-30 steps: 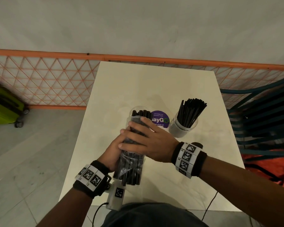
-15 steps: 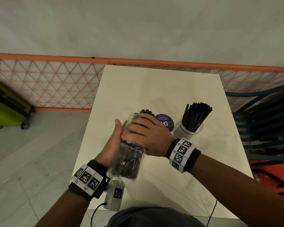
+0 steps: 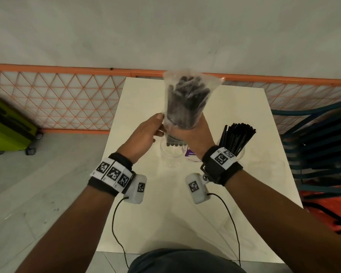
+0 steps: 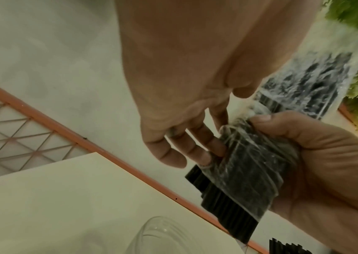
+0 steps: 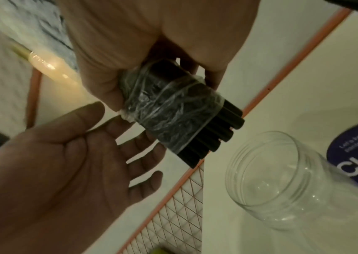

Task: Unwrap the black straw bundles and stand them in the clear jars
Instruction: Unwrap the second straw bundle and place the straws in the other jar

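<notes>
Straws in their clear wrap now stand upright in the air above the empty jar [image 3: 170, 152], where half a second ago the bundle [image 3: 187, 103] lay low and tilted between the hands, close to the person's body. The right hand [image 3: 193, 134] has turned palm-up under it and clenches round the lower part, fingers and thumb wrapped about the plastic. Bare black straw ends [image 5: 212, 135] stick out below the open edge of the wrap [image 5: 169, 111], pointing down toward the jar's mouth. The left hand [image 3: 146, 133], which was pressed flat along the bundle's side, now has its fingers straight and relaxed, their tips touching the wrap just beside the right hand's grip; it grasps nothing.

The closed end of the wrap is uppermost, blurred in the head view, so the bundle is probably in motion. The second jar [image 3: 231, 154], to the right on the surface [image 3: 234, 213], already holds a full fan of unwrapped straws [image 3: 236, 136], with a purple sticker [image 3: 190, 152] between the two jars.

By my reading, the flip sets up the straws to slide out of the open end into the empty jar. The wrap is not yet off, and this jar is still unfilled.
</notes>
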A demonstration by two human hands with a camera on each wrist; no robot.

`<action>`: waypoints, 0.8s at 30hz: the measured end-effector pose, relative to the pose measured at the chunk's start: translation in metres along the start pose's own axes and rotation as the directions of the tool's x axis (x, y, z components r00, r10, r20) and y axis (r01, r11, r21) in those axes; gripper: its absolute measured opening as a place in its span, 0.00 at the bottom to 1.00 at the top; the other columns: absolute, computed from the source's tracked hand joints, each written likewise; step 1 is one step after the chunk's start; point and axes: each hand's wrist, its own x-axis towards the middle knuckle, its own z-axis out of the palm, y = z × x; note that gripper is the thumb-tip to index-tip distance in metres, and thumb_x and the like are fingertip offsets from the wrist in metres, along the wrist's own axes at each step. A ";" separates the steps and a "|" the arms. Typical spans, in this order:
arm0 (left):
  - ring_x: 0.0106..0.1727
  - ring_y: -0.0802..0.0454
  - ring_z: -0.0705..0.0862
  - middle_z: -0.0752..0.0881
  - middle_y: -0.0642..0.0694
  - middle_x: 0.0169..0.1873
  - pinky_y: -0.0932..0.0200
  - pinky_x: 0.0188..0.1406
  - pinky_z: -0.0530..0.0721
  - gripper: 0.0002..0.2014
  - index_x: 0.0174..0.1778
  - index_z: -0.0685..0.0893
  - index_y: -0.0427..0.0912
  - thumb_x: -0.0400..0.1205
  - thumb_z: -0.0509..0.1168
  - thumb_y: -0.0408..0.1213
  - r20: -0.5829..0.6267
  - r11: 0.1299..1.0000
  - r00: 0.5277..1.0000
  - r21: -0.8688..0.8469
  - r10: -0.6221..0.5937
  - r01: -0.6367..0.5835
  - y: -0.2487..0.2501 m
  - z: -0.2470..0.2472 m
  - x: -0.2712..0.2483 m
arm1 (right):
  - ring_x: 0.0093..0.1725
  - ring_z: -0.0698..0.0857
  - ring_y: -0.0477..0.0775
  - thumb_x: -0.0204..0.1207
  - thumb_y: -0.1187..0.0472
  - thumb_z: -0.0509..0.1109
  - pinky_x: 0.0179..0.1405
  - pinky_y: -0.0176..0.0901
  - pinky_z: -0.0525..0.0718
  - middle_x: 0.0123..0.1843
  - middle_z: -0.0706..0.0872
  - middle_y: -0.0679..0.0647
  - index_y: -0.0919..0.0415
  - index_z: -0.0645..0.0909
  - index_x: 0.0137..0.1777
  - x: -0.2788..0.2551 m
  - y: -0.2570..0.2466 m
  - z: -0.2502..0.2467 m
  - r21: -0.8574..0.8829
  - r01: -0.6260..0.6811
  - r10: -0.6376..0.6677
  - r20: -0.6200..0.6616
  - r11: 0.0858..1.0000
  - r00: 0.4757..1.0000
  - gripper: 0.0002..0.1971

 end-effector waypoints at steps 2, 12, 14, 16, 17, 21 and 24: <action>0.43 0.63 0.84 0.87 0.58 0.43 0.68 0.43 0.78 0.14 0.60 0.82 0.57 0.91 0.52 0.41 0.033 0.996 0.996 0.026 0.088 -0.089 -0.004 0.003 0.016 | 0.49 0.89 0.44 0.68 0.57 0.83 0.48 0.43 0.90 0.49 0.90 0.50 0.62 0.80 0.60 0.007 -0.002 0.000 0.131 -0.001 0.005 -0.032 0.991 0.999 0.23; 0.44 0.50 0.85 0.90 0.48 0.46 0.48 0.54 0.84 0.13 0.65 0.86 0.47 0.87 0.61 0.37 -0.051 0.970 0.997 0.239 0.050 -0.036 -0.045 0.019 0.055 | 0.49 0.91 0.54 0.71 0.76 0.76 0.41 0.44 0.89 0.56 0.89 0.65 0.68 0.79 0.64 0.005 0.034 0.005 0.413 -0.184 0.217 -0.035 0.892 0.975 0.21; 0.54 0.46 0.88 0.91 0.45 0.56 0.48 0.61 0.83 0.14 0.66 0.86 0.46 0.87 0.61 0.37 -0.041 0.957 0.999 0.290 0.018 -0.005 -0.051 0.019 0.057 | 0.53 0.90 0.54 0.72 0.73 0.77 0.44 0.41 0.89 0.59 0.89 0.64 0.66 0.78 0.67 0.004 0.046 0.008 0.384 -0.227 0.258 -0.030 0.895 0.966 0.23; 0.61 0.45 0.87 0.90 0.46 0.61 0.46 0.66 0.82 0.15 0.69 0.84 0.47 0.87 0.62 0.37 -0.020 0.943 1.000 0.332 -0.007 0.013 -0.053 0.019 0.058 | 0.57 0.90 0.55 0.71 0.68 0.80 0.49 0.45 0.90 0.61 0.89 0.60 0.63 0.78 0.68 0.003 0.054 0.010 0.339 -0.261 0.288 -0.033 0.904 0.957 0.26; 0.62 0.46 0.86 0.90 0.46 0.62 0.45 0.67 0.82 0.16 0.70 0.83 0.47 0.86 0.62 0.36 -0.004 0.943 1.000 0.333 -0.010 0.011 -0.056 0.019 0.059 | 0.59 0.89 0.56 0.69 0.63 0.83 0.54 0.51 0.90 0.62 0.89 0.58 0.60 0.77 0.68 0.002 0.058 0.011 0.312 -0.271 0.296 -0.036 0.911 0.954 0.28; 0.64 0.46 0.86 0.88 0.46 0.64 0.42 0.69 0.81 0.20 0.73 0.80 0.47 0.85 0.60 0.31 0.052 0.932 0.999 0.362 -0.016 -0.004 -0.059 0.017 0.057 | 0.61 0.88 0.50 0.64 0.52 0.86 0.59 0.52 0.89 0.63 0.88 0.50 0.53 0.74 0.70 0.001 0.068 0.011 0.205 -0.292 0.304 -0.030 0.934 0.952 0.36; 0.62 0.46 0.87 0.89 0.46 0.64 0.46 0.66 0.83 0.18 0.70 0.81 0.46 0.85 0.62 0.33 0.032 0.916 0.999 0.401 -0.009 -0.004 -0.059 0.018 0.055 | 0.54 0.90 0.45 0.67 0.56 0.85 0.50 0.40 0.89 0.56 0.90 0.49 0.49 0.78 0.62 0.001 0.062 0.009 0.151 -0.260 0.265 -0.017 0.954 0.964 0.25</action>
